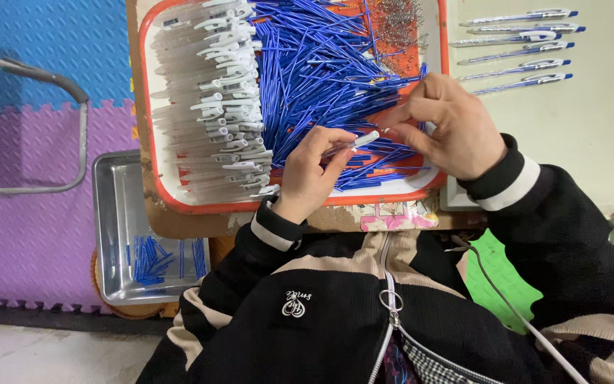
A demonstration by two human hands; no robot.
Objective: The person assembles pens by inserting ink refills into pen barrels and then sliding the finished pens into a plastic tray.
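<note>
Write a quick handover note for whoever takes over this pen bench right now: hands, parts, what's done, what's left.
Left hand grips a clear pen barrel above the red tray. Right hand pinches at the barrel's tip; what it holds is too small to tell.
Tray: clear barrels stacked left, blue refills heaped in the middle.
Done: six assembled pens lie on the table on the right.
Left: the tray's large piles.

One head-worn camera looks steeply down from just above the person's chest, close to the work. It faces forward over the black zipped jacket [335, 320] to the red-rimmed white tray [152, 107] on the table, taking in the foam floor mats [30, 213] at left; no second view
</note>
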